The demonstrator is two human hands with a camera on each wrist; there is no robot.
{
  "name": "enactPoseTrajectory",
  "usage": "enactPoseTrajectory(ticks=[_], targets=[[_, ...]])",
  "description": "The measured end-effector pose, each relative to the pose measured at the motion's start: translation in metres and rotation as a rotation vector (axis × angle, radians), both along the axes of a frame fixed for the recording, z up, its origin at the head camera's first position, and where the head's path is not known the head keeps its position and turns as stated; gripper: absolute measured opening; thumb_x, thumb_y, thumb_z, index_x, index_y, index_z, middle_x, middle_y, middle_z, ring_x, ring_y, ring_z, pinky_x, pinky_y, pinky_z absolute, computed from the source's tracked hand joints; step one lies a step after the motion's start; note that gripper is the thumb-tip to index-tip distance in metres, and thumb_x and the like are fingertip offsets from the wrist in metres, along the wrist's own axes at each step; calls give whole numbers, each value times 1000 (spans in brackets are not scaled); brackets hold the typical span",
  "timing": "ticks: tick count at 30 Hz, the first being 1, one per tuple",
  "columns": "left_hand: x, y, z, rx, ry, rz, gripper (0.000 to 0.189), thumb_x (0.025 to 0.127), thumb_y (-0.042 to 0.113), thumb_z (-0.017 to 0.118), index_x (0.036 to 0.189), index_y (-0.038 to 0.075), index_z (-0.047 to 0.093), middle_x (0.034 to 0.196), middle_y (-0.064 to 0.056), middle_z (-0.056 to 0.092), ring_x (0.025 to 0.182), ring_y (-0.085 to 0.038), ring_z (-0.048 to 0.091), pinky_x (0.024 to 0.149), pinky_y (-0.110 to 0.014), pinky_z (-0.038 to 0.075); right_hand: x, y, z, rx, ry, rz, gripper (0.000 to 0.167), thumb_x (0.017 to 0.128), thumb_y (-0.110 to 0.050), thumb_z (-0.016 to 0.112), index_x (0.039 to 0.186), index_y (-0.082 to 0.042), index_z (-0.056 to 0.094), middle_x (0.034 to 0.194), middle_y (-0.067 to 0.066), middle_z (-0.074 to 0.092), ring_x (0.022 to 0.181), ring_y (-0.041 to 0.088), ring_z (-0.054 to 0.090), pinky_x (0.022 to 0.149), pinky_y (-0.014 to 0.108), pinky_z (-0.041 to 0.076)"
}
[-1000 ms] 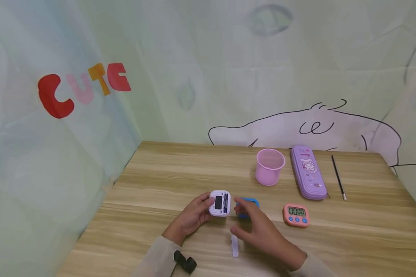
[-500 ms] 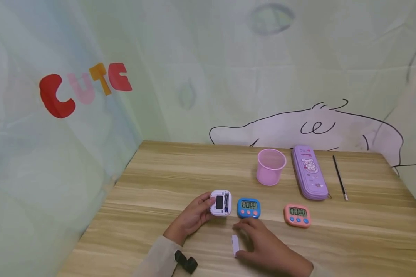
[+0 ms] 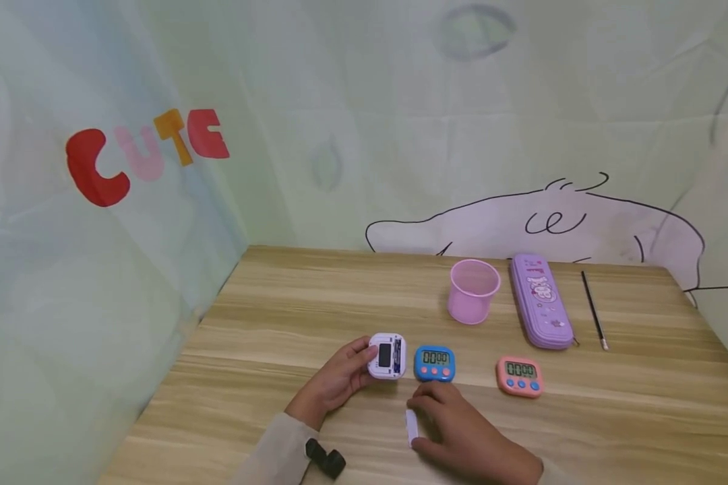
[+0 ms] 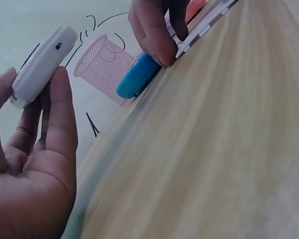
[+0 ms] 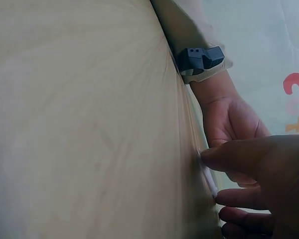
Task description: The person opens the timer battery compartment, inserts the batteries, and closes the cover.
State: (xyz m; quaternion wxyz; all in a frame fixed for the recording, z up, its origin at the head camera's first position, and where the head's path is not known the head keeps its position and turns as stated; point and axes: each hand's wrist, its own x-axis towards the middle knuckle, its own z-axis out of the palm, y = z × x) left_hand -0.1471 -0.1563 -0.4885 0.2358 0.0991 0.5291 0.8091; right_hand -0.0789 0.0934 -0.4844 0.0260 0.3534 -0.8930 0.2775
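My left hand (image 3: 344, 372) holds a white digital timer (image 3: 387, 356) off the table between thumb and fingers. The timer's back faces the head camera, and a battery shows in its uncovered slot. In the left wrist view its edge (image 4: 40, 64) is seen side-on. My right hand (image 3: 461, 431) has thumb and fingertips at the two ends of a narrow white battery cover (image 3: 412, 428) at the table surface. Just beyond that hand lies a blue timer (image 3: 435, 364), reading 00:00. In the right wrist view the cover (image 5: 208, 177) is seen almost edge-on, partly behind the thumb.
A pink timer (image 3: 520, 377) lies to the right on the wooden table (image 3: 279, 289). Farther back stand a pink mesh cup (image 3: 472, 293), a purple pencil case (image 3: 541, 301) and a black pencil (image 3: 594, 310). Printed fabric (image 3: 303, 135) hangs behind and at the left.
My right hand has come down toward me from over the blue timer to the battery cover, and its thumb and fingers now meet the cover's ends. My left hand keeps holding the white timer.
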Motion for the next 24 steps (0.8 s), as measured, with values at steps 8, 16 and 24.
enactPoseTrajectory(ticks=[8,16,24], targets=[[0,1,-1,4,16,-12,20,100,20,57,117,9,57,111,-6,66,98,-18,67,84,-30,57,0,1,-2,9,24,5,41,79,-35,78,113,-17,64,123,-6,50,114,11,46,96,34,48],[0,1,-1,0,8,-4,25,100,20,57,121,7,55,112,-6,66,98,-19,67,85,-31,57,-2,1,0,5,37,20,41,76,-33,80,111,-16,63,122,-6,51,112,11,46,95,33,48],[0,1,-1,-8,17,-7,23,100,19,55,121,8,56,113,-7,65,98,-19,67,85,-31,57,-3,2,1,3,15,18,43,77,-30,79,112,-13,63,122,-5,52,113,11,47,97,33,47]])
